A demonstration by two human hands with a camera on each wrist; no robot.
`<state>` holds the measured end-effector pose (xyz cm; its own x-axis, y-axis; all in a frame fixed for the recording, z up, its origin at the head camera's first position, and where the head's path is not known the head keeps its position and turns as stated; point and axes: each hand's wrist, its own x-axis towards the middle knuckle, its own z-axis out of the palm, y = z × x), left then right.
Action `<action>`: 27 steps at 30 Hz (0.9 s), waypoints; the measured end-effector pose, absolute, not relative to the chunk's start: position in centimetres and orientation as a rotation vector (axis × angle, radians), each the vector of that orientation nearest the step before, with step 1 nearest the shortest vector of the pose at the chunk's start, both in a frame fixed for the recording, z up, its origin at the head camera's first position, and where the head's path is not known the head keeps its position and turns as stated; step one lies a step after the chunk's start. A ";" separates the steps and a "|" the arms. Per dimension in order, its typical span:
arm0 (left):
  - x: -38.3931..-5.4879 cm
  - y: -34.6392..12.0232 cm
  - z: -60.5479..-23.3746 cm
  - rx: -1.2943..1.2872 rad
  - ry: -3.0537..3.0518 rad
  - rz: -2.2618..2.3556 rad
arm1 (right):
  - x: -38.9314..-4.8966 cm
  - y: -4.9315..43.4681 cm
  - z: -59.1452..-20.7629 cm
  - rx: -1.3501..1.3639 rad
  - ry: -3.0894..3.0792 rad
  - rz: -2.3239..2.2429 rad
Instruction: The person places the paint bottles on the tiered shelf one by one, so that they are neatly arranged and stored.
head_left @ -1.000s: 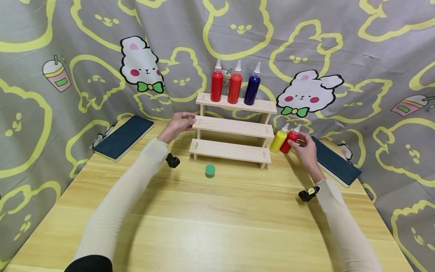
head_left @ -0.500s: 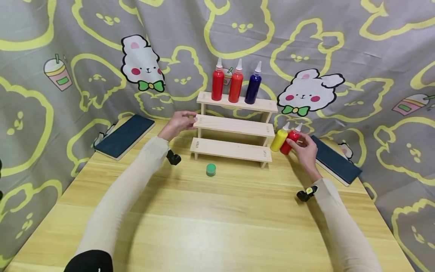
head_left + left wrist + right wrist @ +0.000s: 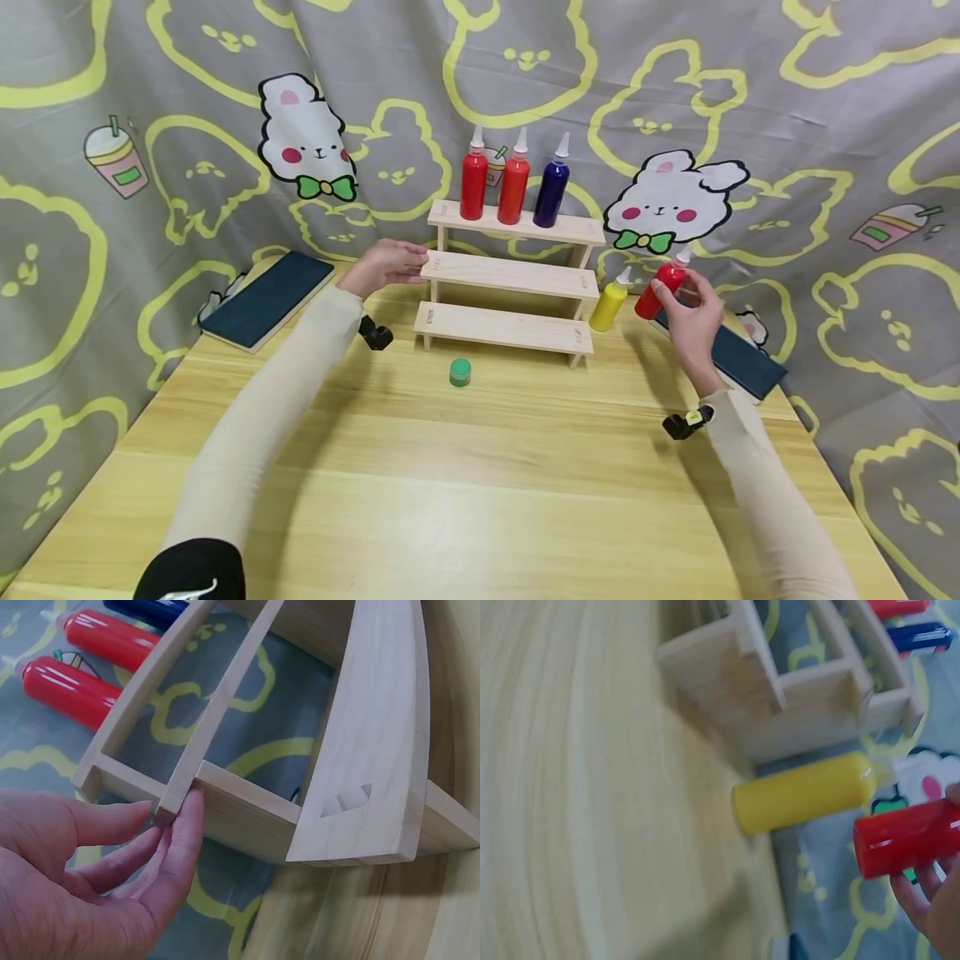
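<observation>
My right hand (image 3: 695, 321) grips a red squeeze bottle (image 3: 660, 287) with a white pointed nozzle, raised off the table and slightly tilted. In the right wrist view the bottle's base (image 3: 877, 847) hangs free beside a yellow squeeze bottle (image 3: 810, 793), which stands on the table right of a three-step wooden display rack (image 3: 510, 277). My left hand (image 3: 112, 862) pinches the left end of the rack's middle step (image 3: 214, 724) between thumb and fingers. Two red bottles (image 3: 473, 185) and a dark blue bottle (image 3: 551, 193) stand on the top step.
A small green-lidded jar (image 3: 461, 372) sits in front of the rack. One dark blue book (image 3: 267, 300) lies at the back left, another dark book (image 3: 742, 358) at the right, partly behind my right hand. A patterned grey curtain (image 3: 420, 50) hangs behind the wooden table (image 3: 480, 500).
My right hand has lifted the red bottle from beside the yellow one, moving it up and to the right. The left hand stays on the rack's middle step.
</observation>
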<state>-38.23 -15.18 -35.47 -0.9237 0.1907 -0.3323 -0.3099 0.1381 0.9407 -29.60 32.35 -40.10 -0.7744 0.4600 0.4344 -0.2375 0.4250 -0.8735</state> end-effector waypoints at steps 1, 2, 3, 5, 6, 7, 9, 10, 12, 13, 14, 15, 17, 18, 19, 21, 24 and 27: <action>-38.2 -15.2 -35.5 -0.121 2.050 1.843 | -29.5 32.2 -39.9 -0.188 -2.017 1.391; -38.1 -15.1 -35.5 -0.121 2.054 1.844 | -29.4 32.0 -39.6 -0.181 -2.001 1.395; -38.0 -15.1 -35.5 -0.119 2.057 1.843 | -29.3 31.8 -39.4 -0.169 -1.988 1.395; -38.0 -15.1 -35.6 -0.115 2.066 1.841 | -29.1 31.3 -38.9 -0.143 -1.966 1.399; -38.0 -15.1 -35.6 -0.116 2.071 1.842 | -29.0 31.1 -38.6 -0.131 -1.956 1.400; -38.0 -15.1 -35.6 -0.111 2.078 1.839 | -28.8 30.8 -38.3 -0.116 -1.949 1.400; -38.0 -15.1 -35.7 -0.110 2.097 1.833 | -28.5 30.1 -37.5 -0.081 -1.932 1.410; -38.0 -15.1 -35.8 -0.112 2.102 1.837 | -28.2 29.6 -37.0 -0.061 -1.923 1.419; -38.1 -15.0 -35.9 -0.114 2.110 1.847 | -27.7 28.6 -36.1 -0.023 -1.917 1.434; -38.1 -14.9 -36.0 -0.117 2.114 1.854 | -27.4 28.1 -35.7 0.000 -1.916 1.447; -38.1 -14.9 -36.1 -0.119 2.115 1.862 | -27.2 27.6 -35.3 0.017 -1.916 1.464; -38.1 -14.8 -36.1 -0.121 2.113 1.873 | -27.1 27.2 -35.1 0.035 -1.919 1.474; -38.0 -14.7 -36.3 -0.110 2.114 1.886 | -27.2 26.5 -35.0 0.053 -1.934 1.478; -38.0 -14.7 -36.3 -0.106 2.117 1.891 | -27.5 26.3 -35.2 0.062 -1.941 1.478; -37.9 -14.7 -36.4 -0.101 2.119 1.899 | -27.8 26.2 -35.3 0.073 -1.944 1.479; -37.8 -14.6 -36.5 -0.081 2.134 1.907 | -28.6 25.8 -35.8 0.098 -1.951 1.473; -37.5 -14.4 -36.5 -0.056 2.186 1.915 | -29.6 25.1 -36.2 0.145 -1.955 1.485; -37.4 -14.2 -36.8 -0.041 2.243 1.927 | -30.1 23.8 -36.2 0.176 -1.959 1.513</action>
<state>-37.44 -14.17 -36.78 -0.9827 0.0986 -0.1567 -0.1401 0.1574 0.9775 -30.11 23.79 -36.17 -0.7810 0.2737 0.5614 -0.4741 0.3254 -0.8182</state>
